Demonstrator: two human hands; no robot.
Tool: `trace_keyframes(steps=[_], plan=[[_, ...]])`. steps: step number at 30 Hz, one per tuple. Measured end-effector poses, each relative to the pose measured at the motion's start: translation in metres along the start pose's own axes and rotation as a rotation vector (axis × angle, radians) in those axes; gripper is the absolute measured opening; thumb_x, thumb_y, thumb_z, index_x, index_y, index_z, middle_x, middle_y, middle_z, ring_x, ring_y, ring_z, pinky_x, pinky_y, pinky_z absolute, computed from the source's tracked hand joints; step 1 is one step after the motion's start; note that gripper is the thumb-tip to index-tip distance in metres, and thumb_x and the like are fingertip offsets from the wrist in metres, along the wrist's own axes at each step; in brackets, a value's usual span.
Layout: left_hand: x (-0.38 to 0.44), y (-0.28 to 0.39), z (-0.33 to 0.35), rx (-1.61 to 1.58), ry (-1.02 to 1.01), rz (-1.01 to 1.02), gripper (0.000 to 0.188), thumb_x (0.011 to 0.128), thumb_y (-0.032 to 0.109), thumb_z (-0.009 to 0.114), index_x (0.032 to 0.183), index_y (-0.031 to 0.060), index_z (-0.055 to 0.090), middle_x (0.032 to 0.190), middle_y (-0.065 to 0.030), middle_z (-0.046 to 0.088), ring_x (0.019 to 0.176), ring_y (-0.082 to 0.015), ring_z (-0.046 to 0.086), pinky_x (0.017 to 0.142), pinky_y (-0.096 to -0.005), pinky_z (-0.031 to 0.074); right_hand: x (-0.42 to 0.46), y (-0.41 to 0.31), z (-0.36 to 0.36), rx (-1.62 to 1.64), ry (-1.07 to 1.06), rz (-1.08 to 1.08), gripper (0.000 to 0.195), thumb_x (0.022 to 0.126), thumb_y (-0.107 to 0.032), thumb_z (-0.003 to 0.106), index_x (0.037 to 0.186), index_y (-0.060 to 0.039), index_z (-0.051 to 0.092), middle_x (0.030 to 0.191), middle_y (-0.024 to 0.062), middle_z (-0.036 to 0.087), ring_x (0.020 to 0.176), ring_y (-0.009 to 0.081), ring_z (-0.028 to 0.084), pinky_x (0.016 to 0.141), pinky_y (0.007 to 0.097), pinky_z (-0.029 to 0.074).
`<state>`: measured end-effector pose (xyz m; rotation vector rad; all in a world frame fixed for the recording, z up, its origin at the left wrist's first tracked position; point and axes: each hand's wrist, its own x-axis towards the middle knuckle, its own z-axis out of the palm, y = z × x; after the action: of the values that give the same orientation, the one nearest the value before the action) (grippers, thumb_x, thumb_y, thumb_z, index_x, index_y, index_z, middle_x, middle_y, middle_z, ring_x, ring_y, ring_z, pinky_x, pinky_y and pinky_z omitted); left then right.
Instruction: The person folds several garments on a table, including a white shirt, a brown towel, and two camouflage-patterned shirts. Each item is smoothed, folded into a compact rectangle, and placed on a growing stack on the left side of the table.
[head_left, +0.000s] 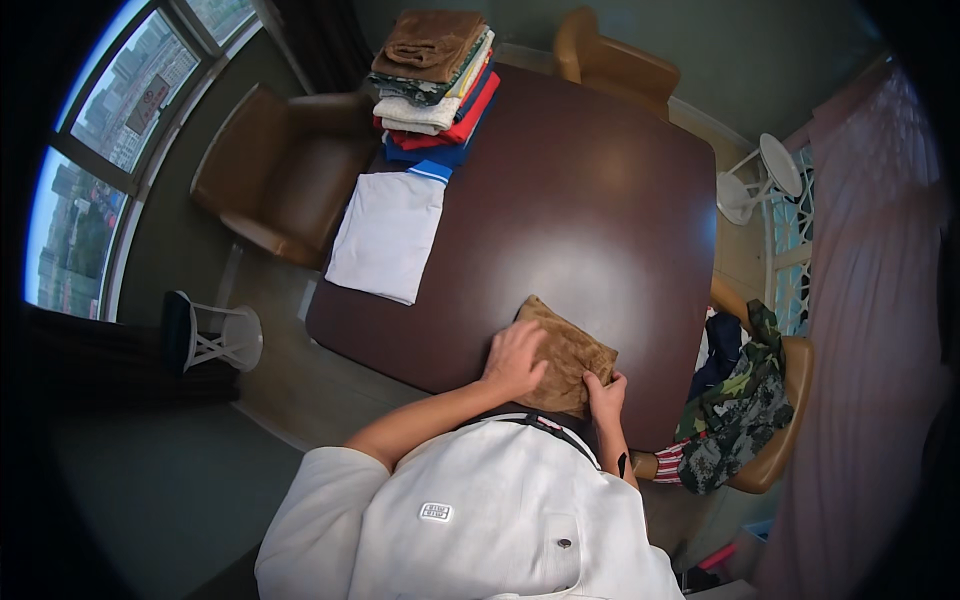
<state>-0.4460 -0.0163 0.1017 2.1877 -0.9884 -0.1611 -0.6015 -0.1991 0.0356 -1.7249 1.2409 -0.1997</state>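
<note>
A brown plush cloth (566, 345), folded into a rough square, lies at the near edge of the dark wooden table (570, 202). My left hand (515, 358) rests on its left part, fingers spread and slightly blurred. At the lower right corner, my right hand (607, 391) pinches the cloth's edge, thumb on top and fingers underneath. A folded white shirt (390, 232) with a blue collar lies apart, farther off to the left. Beyond it rises a stack of folded clothes (431, 112) in white, red, blue and camouflage, topped by another folded brown plush piece (427, 45).
A brown leather armchair (292, 165) stands at the left, another tan armchair (615, 67) at the far side. Camouflage garments (724, 427) are heaped on a chair (787, 420) at the right. White stools (229, 337) stand on both sides. A pink curtain (870, 300) hangs right.
</note>
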Motion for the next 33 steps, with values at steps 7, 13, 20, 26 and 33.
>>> trace_keyframes(steps=[7, 13, 20, 26, 33], plan=[[-0.047, -0.078, 0.033, -0.886, 0.160, -0.834, 0.066, 0.081, 0.039, 0.082, 0.126, 0.0016, 0.050, 0.131, -0.0112, 0.054, 0.108, -0.0233, 0.055, 0.090, -0.0391, 0.047, -0.011, -0.030, 0.011, 0.899, -0.439, 0.624, 0.047, 0.089, -0.030, 0.068, 0.128, -0.0052, 0.058, 0.121, 0.0111, 0.068, 0.107, 0.0297, 0.067, 0.083, 0.0433, 0.058], [-0.031, -0.040, -0.024, -1.361, -0.202, -1.198, 0.075, 0.085, 0.041, 0.077, 0.142, 0.0033, 0.046, 0.136, -0.0113, 0.056, 0.127, -0.0260, 0.052, 0.103, -0.0481, 0.043, -0.033, -0.055, 0.027, 0.666, -0.888, 0.742, 0.050, 0.095, -0.034, 0.064, 0.132, -0.0033, 0.055, 0.125, 0.0131, 0.066, 0.109, 0.0272, 0.067, 0.087, 0.0419, 0.057], [-0.029, -0.039, -0.011, -1.376, 0.039, -0.932, 0.059, 0.081, 0.009, 0.077, 0.134, 0.0018, 0.053, 0.129, -0.0092, 0.062, 0.117, -0.0228, 0.060, 0.101, -0.0377, 0.047, -0.045, -0.053, 0.039, 0.493, -0.843, 0.656, 0.047, 0.093, -0.039, 0.067, 0.119, 0.0003, 0.063, 0.102, 0.0141, 0.072, 0.084, 0.0226, 0.069, 0.079, 0.0338, 0.056], [-0.017, -0.052, -0.026, -1.212, 0.252, -0.709, 0.053, 0.077, 0.001, 0.072, 0.126, -0.0022, 0.050, 0.118, -0.0108, 0.061, 0.106, -0.0208, 0.061, 0.095, -0.0350, 0.049, -0.057, -0.080, 0.033, 0.317, -1.079, 0.512, 0.054, 0.101, -0.045, 0.053, 0.125, 0.0036, 0.057, 0.115, 0.0191, 0.069, 0.104, 0.0234, 0.065, 0.091, 0.0343, 0.052], [0.024, -0.112, -0.128, -1.223, 0.343, -0.650, 0.053, 0.080, -0.001, 0.069, 0.128, -0.0017, 0.049, 0.120, -0.0138, 0.062, 0.106, -0.0250, 0.064, 0.092, -0.0416, 0.054, -0.049, -0.046, 0.059, 0.255, -1.010, 0.410, 0.041, 0.101, -0.039, 0.056, 0.117, -0.0015, 0.060, 0.108, 0.0133, 0.070, 0.096, 0.0177, 0.064, 0.086, 0.0308, 0.050]])
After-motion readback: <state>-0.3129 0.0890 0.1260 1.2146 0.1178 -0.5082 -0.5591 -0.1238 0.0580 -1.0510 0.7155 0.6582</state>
